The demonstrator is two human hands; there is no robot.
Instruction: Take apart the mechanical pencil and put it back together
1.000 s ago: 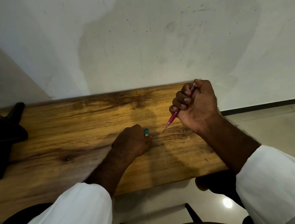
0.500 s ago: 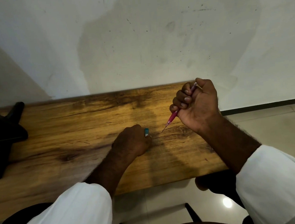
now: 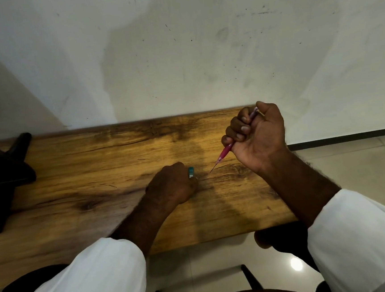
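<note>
Nothing has moved: right hand (image 3: pixel 257 137) fists the pencil (image 3: pixel 225 151), lead tip above the table (image 3: pixel 96 177); left hand (image 3: pixel 174 184) pinches a teal part (image 3: pixel 191 172). Pressing down could snap the exposed lead.

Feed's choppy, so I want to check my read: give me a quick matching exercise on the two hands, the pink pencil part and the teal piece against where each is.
Column 1:
1. right hand
2. left hand
3. pink pencil part
4. teal piece

Column 2:
A. peeking out at the fingertips of the lower hand
B. resting on the wooden table
C. raised, fist closed
D. slanted, thin tip pointing down-left

Pairs: 1-C, 2-B, 3-D, 4-A
</note>
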